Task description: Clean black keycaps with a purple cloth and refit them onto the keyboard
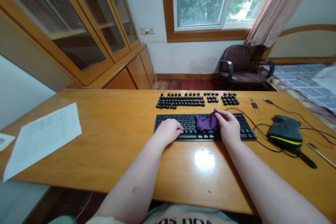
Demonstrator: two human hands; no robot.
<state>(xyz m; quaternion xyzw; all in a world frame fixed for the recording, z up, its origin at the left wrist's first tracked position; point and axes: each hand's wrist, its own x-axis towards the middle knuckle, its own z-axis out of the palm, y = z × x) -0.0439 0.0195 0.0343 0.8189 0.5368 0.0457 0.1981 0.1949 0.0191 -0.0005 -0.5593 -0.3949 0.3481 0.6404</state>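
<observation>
A black keyboard base (244, 130) with its keycaps off lies on the wooden desk (112, 136). My left hand (168, 129) rests on its left part with the fingers curled down against it. My right hand (229, 124) pinches a purple cloth (206, 122) and presses it onto the middle of the keyboard. Behind the keyboard, the removed black keycaps (181, 100) sit in ordered rows on the desk, with two smaller groups (229, 99) to their right.
A printed sheet of paper (43, 134) lies at the desk's left end. A black brush with a yellow stripe (286, 133), cables, and a thin tool (320, 154) sit at the right. A dark armchair (237, 64) stands beyond the desk under the window; wooden cabinets line the left wall.
</observation>
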